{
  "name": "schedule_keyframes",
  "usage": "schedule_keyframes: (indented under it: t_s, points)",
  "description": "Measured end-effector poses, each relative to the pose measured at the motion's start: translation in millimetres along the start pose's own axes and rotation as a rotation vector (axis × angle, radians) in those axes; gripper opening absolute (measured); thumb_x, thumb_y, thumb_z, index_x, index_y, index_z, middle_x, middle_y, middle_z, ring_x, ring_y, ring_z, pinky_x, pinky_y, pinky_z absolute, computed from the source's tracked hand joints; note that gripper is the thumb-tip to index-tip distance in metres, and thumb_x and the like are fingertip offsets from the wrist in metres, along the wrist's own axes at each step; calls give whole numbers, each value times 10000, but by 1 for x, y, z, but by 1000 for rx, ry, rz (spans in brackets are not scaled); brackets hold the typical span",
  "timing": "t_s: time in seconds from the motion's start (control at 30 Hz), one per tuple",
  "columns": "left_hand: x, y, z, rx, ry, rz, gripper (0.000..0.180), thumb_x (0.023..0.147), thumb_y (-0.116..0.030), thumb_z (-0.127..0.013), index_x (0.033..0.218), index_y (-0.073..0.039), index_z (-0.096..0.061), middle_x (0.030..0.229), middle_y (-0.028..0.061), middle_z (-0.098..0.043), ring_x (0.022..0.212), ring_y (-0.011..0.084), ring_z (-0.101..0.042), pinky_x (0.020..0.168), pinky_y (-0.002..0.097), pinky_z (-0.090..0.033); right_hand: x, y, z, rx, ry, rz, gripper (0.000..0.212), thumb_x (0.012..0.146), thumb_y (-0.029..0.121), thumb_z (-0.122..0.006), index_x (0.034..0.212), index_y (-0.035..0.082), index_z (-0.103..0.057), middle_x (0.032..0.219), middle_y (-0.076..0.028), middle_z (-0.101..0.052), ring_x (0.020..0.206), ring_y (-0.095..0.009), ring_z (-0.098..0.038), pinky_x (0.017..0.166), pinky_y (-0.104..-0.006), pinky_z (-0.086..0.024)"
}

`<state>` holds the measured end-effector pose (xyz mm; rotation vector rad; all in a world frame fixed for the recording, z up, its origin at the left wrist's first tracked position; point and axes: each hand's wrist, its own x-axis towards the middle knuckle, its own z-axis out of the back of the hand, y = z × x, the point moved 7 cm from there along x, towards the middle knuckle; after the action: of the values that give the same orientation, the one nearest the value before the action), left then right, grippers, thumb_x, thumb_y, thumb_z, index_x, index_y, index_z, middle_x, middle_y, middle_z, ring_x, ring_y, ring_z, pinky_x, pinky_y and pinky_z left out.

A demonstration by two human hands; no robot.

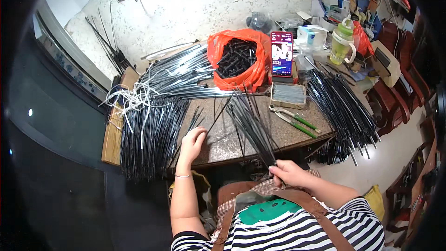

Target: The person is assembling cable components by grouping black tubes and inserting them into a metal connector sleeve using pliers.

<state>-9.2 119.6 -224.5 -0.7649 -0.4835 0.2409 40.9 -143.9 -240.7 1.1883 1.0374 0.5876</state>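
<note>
My right hand [290, 174] is closed round the lower end of a bundle of thin black rods [253, 125], which look like umbrella ribs. The bundle fans out away from me over the table. My left hand [193, 143] has curled fingers at the near table edge, with a single thin black rod [216, 120] running up and right from its fingertips. Just left of that hand lies a wide pile of similar black rods [153, 135]. Pliers with green handles [297, 123] lie to the right of the bundle, below a box of thin grey pins [288, 95].
An orange plastic bag [213, 49] of black pieces stands at the back, beside a lit phone [281, 56]. Silver rods [176, 72] and white ties [134, 94] lie left. More black rods [341, 107] overhang the right edge. A green-capped bottle [342, 42] stands behind them.
</note>
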Motion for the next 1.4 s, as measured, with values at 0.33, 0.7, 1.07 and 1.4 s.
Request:
schedule_keyframes:
  t_s: [0.33, 0.7, 1.07, 1.4]
  points:
    - [-5, 4, 9, 426, -49, -92, 181, 721, -148, -478, 828, -10, -525, 904, 158, -500, 862, 306, -451, 748, 337, -360, -5, 21, 9, 144, -99, 110, 263, 803, 169, -382, 1035, 46, -370, 491, 26, -364, 376, -58, -377, 358, -195, -363]
    - [-11, -88, -20, -44, 62, -123, 128, 692, -111, -533, 657, 11, -517, 683, 96, -539, 600, 210, -504, 524, 276, -396, -11, 32, 9, 390, -37, 173, 246, 821, 149, -348, 1029, 33, -413, 480, 41, -327, 389, -43, -339, 386, -173, -338]
    - [50, -120, 11, -1354, -269, 182, 218, 783, -156, -432, 932, 0, -463, 875, 127, -512, 780, 213, -514, 686, 327, -424, 12, 11, -33, -34, 209, 208, 184, 792, 83, -334, 939, -3, -403, 682, -58, -502, 570, -107, -509, 503, -218, -415]
    - [37, -98, 122, -1126, -613, 30, 227, 786, -53, -401, 1003, 5, -432, 773, 58, -502, 663, 120, -473, 607, 236, -415, 34, -36, -13, -217, 72, -141, 216, 751, 37, -309, 923, -41, -414, 744, -152, -539, 522, -192, -551, 478, -308, -436]
